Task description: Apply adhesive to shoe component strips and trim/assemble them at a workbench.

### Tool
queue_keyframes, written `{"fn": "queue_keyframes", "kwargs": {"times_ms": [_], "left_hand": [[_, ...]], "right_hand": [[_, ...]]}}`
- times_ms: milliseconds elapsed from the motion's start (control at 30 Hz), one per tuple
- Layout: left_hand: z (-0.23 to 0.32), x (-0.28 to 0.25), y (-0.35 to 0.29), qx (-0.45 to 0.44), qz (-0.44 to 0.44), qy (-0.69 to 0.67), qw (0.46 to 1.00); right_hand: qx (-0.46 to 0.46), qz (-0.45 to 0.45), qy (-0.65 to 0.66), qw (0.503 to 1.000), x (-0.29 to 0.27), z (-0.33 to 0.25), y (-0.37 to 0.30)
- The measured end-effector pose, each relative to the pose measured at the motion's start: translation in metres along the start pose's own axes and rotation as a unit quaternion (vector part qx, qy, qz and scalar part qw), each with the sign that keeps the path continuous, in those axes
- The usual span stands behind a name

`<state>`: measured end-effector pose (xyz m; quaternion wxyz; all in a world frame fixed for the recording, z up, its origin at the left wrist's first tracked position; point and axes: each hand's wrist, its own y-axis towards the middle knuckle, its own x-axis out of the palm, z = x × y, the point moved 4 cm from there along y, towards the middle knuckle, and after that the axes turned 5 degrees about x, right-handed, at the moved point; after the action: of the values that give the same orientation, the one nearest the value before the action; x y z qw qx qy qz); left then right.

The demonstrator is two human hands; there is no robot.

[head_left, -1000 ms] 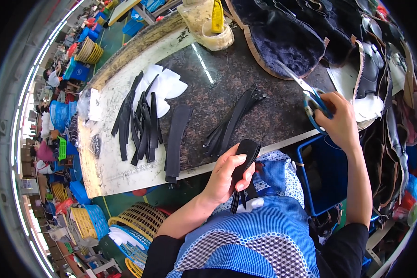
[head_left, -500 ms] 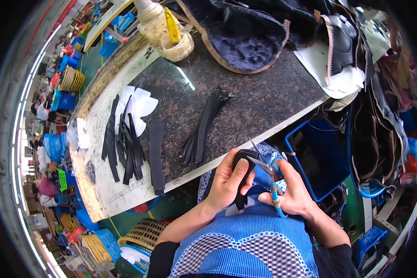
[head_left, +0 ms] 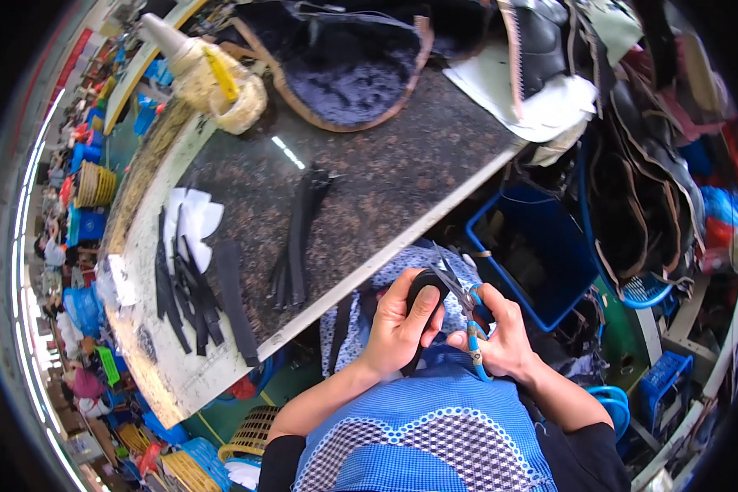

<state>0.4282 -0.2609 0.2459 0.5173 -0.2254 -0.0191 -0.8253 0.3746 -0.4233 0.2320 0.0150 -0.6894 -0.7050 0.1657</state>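
Note:
My left hand (head_left: 395, 334) is closed around a looped black strip (head_left: 429, 281), with the thumb pressed on its side. A lower part of the strip hangs below the fingers. My right hand (head_left: 508, 338) grips scissors (head_left: 455, 285) with blue-wrapped handles, the blades pointing up and left beside the strip. Whether the blades touch it, I cannot tell. On the table (head_left: 361, 197), a bundle of black strips (head_left: 303, 242) lies in the middle. Farther left rest a single wide black strip (head_left: 236, 303) and several narrow ones (head_left: 190, 299), beside white petal-shaped pieces (head_left: 195, 220).
A crusted glue pot (head_left: 225, 94) with a yellow-handled tool stands at the far left. Fur-lined black boot pieces (head_left: 348, 70) lie along the far side. Right of my hands is a blue basket (head_left: 508, 303), with more boot pieces (head_left: 644, 197) hanging beyond it.
The whole view has shifted, so the table now appears lower and farther left. Scissors and strip have stayed close together; the white scrap below the strip no longer shows.

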Motion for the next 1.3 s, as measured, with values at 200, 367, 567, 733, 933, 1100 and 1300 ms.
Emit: {"fn": "queue_keyframes", "kwargs": {"times_ms": [200,367,567,733,933,1100,1300], "left_hand": [[-0.046,0.033,0.023,-0.142,-0.059,-0.028,0.988],[-0.077,0.045,0.031,-0.214,-0.090,-0.026,0.972],[-0.066,0.041,0.037,-0.198,-0.083,-0.044,0.976],[-0.016,0.023,0.027,-0.140,-0.070,-0.082,0.984],[0.097,-0.063,-0.025,-0.005,0.054,-0.090,0.994],[0.151,-0.156,-0.078,0.098,0.223,-0.041,0.969],[0.186,-0.219,-0.097,0.080,0.312,0.115,0.940]], "right_hand": [[0.116,0.117,0.090,0.982,-0.010,0.059,-0.045],[0.210,0.131,0.169,0.954,-0.009,0.081,-0.072],[0.211,0.126,0.208,0.947,-0.009,0.090,-0.071],[0.118,0.147,0.083,0.979,-0.037,0.051,-0.031],[-0.156,0.165,-0.315,0.921,-0.062,-0.067,0.070],[-0.213,0.090,-0.458,0.858,-0.033,-0.112,0.143],[-0.298,0.114,-0.441,0.839,-0.029,-0.164,0.155]]}}
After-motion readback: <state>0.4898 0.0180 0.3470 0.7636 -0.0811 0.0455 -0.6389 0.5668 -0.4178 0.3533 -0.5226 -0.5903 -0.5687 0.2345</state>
